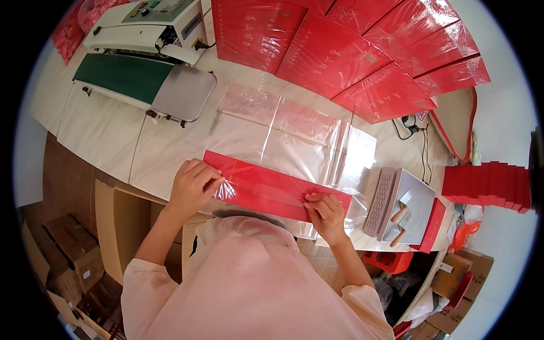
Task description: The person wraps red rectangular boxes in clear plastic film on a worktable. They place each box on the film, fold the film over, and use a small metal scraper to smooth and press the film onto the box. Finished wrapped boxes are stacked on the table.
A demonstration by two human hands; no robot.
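The long red sheet [272, 190] lay across the table [113, 136] edge, left to right, the left hand [191, 184] pinching its clear sleeve [226, 190], the right hand [326, 209] pinching the opposite end.

A pale table [107, 141] carries everything. A long red sheet [272, 190] lies at its near edge, on clear plastic bags [294, 133]. At eleven o'clock stands a sealing machine [144, 56]; at one, wrapped red packs [362, 51]; at three, a grey tray [405, 209].
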